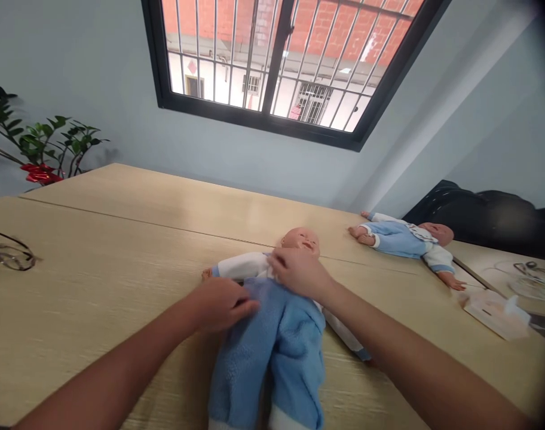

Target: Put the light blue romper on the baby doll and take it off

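A baby doll (272,334) in blue trousers and a white top lies on its back on the wooden table (120,298), head away from me. My left hand (221,304) rests at the waist of the trousers on the left side, its fingers curled and partly hidden, so what they hold cannot be made out. My right hand (297,272) is at the doll's upper chest just below the chin, fingers bent together against the top; what is between them is hidden.
A second doll (400,236) in similar clothes lies at the back right. Near it are a tissue pack (496,313), cables (532,278) and black chairs (487,218). Glasses (12,257) lie at the far left; a potted plant (43,143) stands behind.
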`<action>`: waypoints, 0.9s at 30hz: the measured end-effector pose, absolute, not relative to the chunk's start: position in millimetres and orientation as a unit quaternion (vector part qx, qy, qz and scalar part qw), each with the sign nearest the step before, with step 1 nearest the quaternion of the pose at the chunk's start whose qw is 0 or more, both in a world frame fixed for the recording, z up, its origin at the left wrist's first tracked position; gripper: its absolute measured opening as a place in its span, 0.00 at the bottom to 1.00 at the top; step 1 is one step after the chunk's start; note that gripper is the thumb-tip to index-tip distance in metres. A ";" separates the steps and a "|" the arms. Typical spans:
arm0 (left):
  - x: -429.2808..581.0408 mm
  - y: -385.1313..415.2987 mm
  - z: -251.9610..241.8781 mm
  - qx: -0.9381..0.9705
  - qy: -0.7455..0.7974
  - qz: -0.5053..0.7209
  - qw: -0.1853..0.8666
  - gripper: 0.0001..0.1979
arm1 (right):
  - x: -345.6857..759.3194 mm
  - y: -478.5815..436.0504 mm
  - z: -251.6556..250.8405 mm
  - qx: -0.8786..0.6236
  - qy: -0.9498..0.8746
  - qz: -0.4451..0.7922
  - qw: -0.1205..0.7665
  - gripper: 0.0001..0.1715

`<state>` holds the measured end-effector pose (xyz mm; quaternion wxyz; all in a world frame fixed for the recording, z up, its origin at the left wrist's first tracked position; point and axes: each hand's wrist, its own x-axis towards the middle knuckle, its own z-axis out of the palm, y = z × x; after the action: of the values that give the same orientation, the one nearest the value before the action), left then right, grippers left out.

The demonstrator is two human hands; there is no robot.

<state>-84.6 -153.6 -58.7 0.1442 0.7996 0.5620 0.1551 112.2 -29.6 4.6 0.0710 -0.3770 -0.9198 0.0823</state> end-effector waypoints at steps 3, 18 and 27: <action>-97.6 -137.0 -72.2 0.734 0.626 0.252 0.073 0.17 | 150.9 -24.9 -2.2 -0.431 -0.872 0.116 0.200 0.19; -34.4 -71.0 -27.1 0.841 0.449 0.273 0.125 0.14 | 241.7 -66.5 -64.4 -0.328 -0.863 0.294 0.248 0.09; 1.8 -90.9 -25.8 0.909 0.383 0.121 0.108 0.11 | 249.5 -77.9 -64.7 -0.366 -0.814 0.410 0.186 0.10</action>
<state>1.8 -90.9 -25.8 0.1085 0.9093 0.3831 0.1207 249.5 -77.9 -64.7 0.1858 -0.3657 -0.8145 0.4103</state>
